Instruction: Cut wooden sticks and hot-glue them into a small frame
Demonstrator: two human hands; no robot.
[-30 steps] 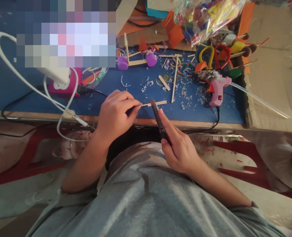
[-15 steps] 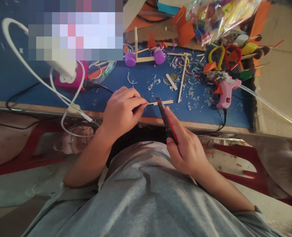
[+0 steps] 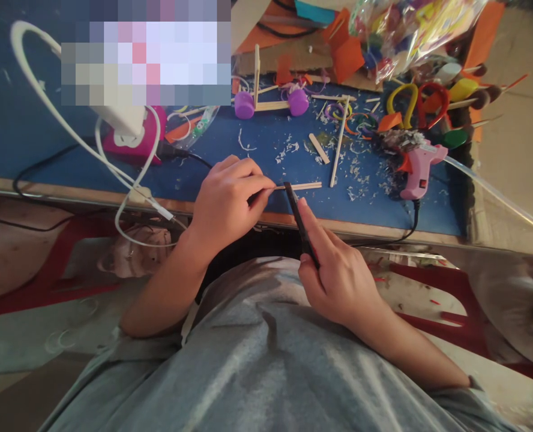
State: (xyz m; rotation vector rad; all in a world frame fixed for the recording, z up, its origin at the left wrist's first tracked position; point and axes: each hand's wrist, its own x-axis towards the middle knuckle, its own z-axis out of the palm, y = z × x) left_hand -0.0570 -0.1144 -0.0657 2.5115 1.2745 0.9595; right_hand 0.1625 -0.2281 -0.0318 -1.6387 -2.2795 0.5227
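My left hand (image 3: 230, 201) pinches the near end of a thin pair of wooden sticks (image 3: 309, 185) that points right, close above the blue tabletop. My right hand (image 3: 338, 270) is closed round a black utility knife (image 3: 301, 228), forefinger stretched along it. The knife's tip lies across the sticks just beside my left fingertips; whether it cuts into them is too small to tell. Beyond the sticks lie a short flat wooden stick (image 3: 319, 148) and a longer stick (image 3: 340, 141). A small frame of sticks (image 3: 266, 107) with purple caps (image 3: 298, 102) stands further back.
A pink glue gun (image 3: 417, 171) with a clear glue stick lies at the right, by scissors with yellow and red handles (image 3: 401, 103). White cables and a pink power socket (image 3: 131, 144) take up the left. White shavings (image 3: 289, 147) litter the blue table (image 3: 221, 141).
The view has shifted slightly. The knife's tip has slid left along the sticks toward my left fingertips, and its blade has turned. My left hand keeps its pinch.
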